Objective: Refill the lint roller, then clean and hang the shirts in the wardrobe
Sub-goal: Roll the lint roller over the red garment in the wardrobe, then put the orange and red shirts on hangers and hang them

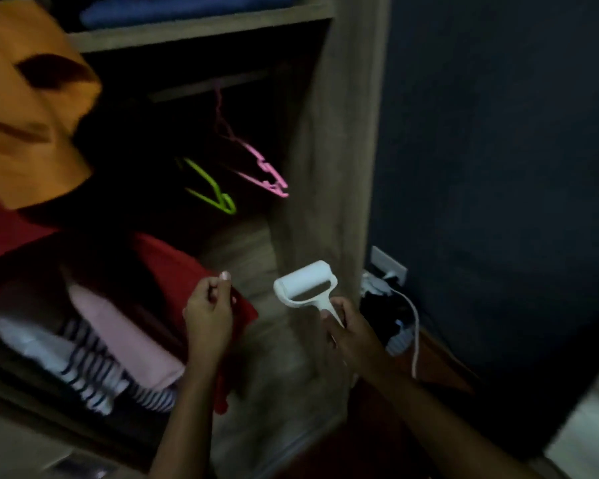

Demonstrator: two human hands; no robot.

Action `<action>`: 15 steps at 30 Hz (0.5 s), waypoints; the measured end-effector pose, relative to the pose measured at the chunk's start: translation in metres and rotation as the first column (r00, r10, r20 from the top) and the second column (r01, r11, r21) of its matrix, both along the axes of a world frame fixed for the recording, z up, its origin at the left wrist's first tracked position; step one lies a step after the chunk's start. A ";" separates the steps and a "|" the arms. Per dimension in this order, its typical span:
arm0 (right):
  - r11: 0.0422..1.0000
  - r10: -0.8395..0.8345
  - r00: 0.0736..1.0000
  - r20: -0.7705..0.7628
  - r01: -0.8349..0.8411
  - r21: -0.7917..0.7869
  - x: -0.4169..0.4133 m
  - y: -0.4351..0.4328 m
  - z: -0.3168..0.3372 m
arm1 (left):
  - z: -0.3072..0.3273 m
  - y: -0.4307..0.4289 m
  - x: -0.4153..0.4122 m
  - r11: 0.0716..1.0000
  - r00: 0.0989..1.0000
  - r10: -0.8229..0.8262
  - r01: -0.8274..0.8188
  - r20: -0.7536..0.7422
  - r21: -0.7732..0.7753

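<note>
Our right hand point(351, 335) gripped the roller point(305, 283) by its handle, drum crosswise, just right of the shirt point(173, 264) our left hand point(208, 312) pinched.

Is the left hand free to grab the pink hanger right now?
Probably not yet: the left hand pinches the red shirt, so its grip is taken. Nothing stands between it and the pink hanger, though.

Two arms are in view, bare all along. The left hand point(208, 316) and left forearm point(184, 420) are uncovered down to the lower edge, as are the right hand point(350, 337) and right forearm point(429, 409). The left thumbnail point(224, 275) is short. Blur hides finer detail.
</note>
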State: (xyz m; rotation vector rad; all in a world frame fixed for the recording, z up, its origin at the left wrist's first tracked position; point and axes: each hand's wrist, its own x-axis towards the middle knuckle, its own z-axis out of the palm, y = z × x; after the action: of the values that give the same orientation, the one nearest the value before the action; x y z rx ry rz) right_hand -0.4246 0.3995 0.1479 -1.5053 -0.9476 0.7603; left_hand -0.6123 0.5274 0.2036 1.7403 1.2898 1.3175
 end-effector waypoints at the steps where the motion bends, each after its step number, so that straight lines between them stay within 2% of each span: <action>1: 0.998 -0.056 0.998 -0.013 0.056 0.002 0.013 -0.015 -0.001 | -0.007 -0.008 0.021 0.998 0.998 -0.064 0.064 0.015 -0.017; 5: 0.950 -0.310 0.949 -0.053 0.307 -0.053 0.066 -0.080 -0.018 | -0.039 -0.054 0.115 0.935 0.942 -0.333 0.336 0.039 -0.118; 8: 0.856 -0.513 0.857 -0.052 0.506 -0.107 0.108 -0.136 -0.035 | -0.059 -0.102 0.185 0.835 0.847 -0.531 0.517 -0.028 -0.187; 9: 0.796 -0.603 0.793 -0.083 0.591 -0.132 0.129 -0.165 -0.044 | -0.065 -0.127 0.218 0.783 0.793 -0.608 0.590 -0.044 -0.196; 10: 0.742 -0.668 0.739 -0.092 0.651 -0.162 0.143 -0.188 -0.050 | -0.073 -0.145 0.242 0.758 0.763 -0.643 0.622 -0.068 -0.196; 13: 0.654 -0.749 0.658 -0.082 0.713 -0.253 0.171 -0.234 -0.061 | -0.084 -0.186 0.294 0.715 0.710 -0.697 0.675 -0.101 -0.185; 15: 0.601 -0.791 0.605 -0.093 0.741 -0.300 0.197 -0.275 -0.078 | -0.098 -0.229 0.334 0.654 0.648 -0.753 0.717 -0.117 -0.242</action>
State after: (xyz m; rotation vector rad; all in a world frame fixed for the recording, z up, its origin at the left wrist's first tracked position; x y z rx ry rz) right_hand -0.2278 0.1242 0.0697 -1.7841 0.0400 0.3669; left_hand -0.2786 0.2980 0.1060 1.9896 0.6017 0.5285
